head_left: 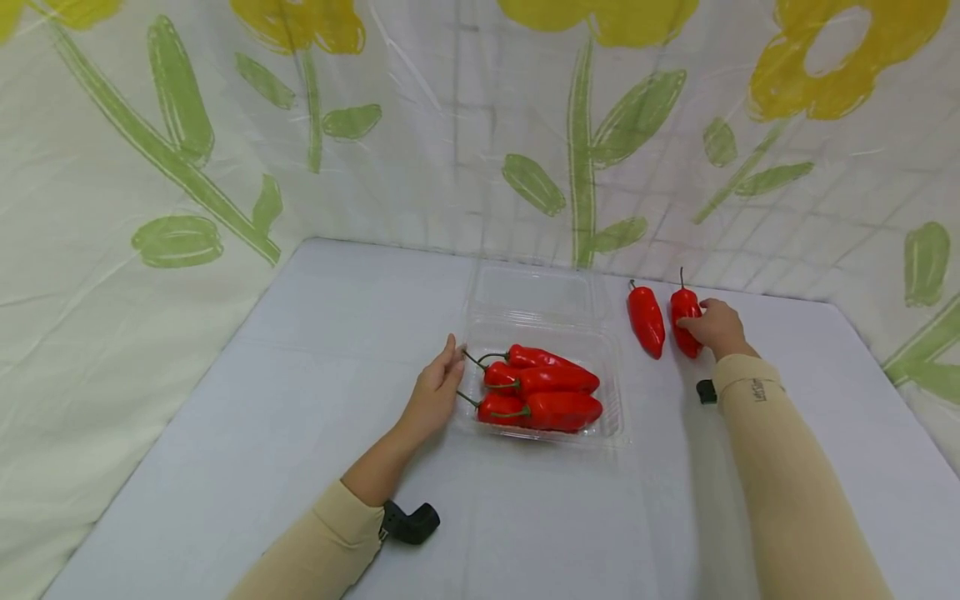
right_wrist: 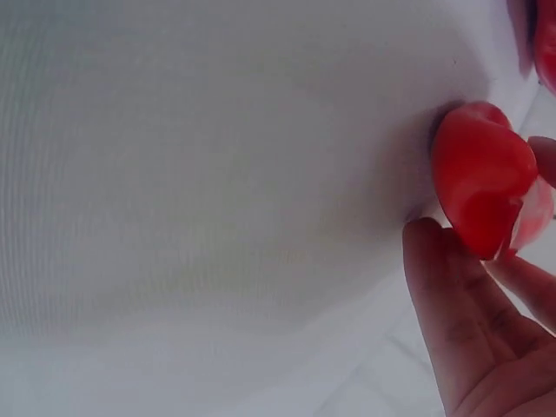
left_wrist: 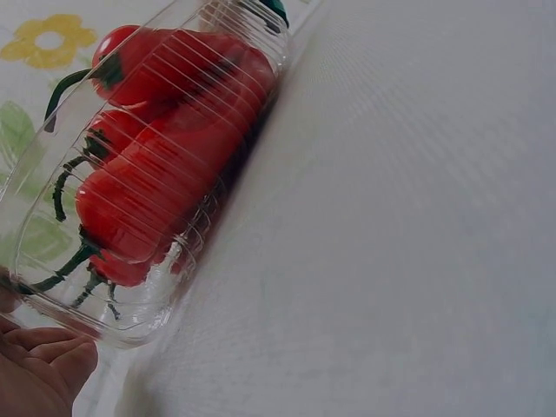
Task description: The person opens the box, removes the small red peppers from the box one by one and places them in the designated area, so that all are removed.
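In the head view a clear plastic clamshell box (head_left: 617,400) lies with its lid (head_left: 532,292) folded back. Several red peppers (head_left: 558,381) with green stems are inside, most stems pointing left. My left hand (head_left: 435,385) holds the box's left edge, thumb and fingers at its rim in the left wrist view. Off to the right, my right hand (head_left: 720,327) grips a red pepper (head_left: 683,307), thumb on one side and fingers on the other. That pepper (right_wrist: 482,165) shows its tip end in the right wrist view. Another red pepper (head_left: 647,322) lies just left of it.
A pale cloth covers the table (head_left: 300,400). Behind it hangs a white curtain (head_left: 420,167) printed with yellow flowers and green leaves. A black wrist device (head_left: 411,523) juts out beside the left sleeve, and another (head_left: 706,392) beside the right cuff.
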`<act>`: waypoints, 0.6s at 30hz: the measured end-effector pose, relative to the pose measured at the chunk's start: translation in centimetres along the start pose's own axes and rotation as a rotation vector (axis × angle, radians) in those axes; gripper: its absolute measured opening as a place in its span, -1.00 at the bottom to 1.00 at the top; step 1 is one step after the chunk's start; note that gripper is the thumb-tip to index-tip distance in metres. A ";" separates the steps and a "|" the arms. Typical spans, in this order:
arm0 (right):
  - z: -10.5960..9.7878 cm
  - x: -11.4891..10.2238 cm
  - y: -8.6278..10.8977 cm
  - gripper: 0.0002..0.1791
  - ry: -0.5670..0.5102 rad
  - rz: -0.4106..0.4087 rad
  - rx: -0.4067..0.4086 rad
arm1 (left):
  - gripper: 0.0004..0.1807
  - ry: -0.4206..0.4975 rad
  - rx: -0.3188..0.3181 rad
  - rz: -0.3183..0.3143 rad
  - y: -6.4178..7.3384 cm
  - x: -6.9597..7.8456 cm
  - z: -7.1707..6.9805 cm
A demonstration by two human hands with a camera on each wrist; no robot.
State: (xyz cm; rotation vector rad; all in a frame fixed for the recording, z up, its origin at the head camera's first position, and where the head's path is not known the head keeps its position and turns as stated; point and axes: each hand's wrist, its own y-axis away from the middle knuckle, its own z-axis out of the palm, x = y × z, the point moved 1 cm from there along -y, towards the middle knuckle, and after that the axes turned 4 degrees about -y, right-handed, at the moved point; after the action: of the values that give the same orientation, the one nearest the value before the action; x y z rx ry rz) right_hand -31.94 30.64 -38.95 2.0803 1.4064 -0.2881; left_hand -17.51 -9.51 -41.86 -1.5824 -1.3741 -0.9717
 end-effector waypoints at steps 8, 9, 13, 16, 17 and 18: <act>-0.8 -0.4 0.7 -0.24 0.074 -0.056 0.074 | -0.42 -0.011 0.009 -0.004 -0.1 0.0 -0.1; -0.9 -0.5 0.8 -0.23 0.087 -0.071 0.089 | -0.42 -0.010 0.009 -0.002 -0.1 0.0 -0.1; -1.1 -0.8 1.3 -0.23 0.144 -0.122 0.140 | -0.42 -0.008 0.004 -0.009 -0.1 0.0 -0.1; -1.3 -0.9 1.7 -0.24 0.184 -0.151 0.168 | -0.43 -0.010 0.000 -0.010 -0.1 -0.1 0.0; -1.3 -0.9 1.9 -0.24 0.192 -0.162 0.174 | -0.43 -0.009 -0.001 -0.010 -0.1 -0.1 0.0; -1.3 -1.0 2.1 -0.24 0.195 -0.174 0.180 | -0.43 -0.010 0.000 -0.010 -0.1 -0.1 0.0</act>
State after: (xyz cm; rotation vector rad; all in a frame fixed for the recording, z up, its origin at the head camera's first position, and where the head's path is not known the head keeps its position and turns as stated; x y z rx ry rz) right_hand -30.69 30.16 -36.68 2.1809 1.7396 -0.2984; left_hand -17.61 -9.49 -41.91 -1.5841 -1.3896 -0.9714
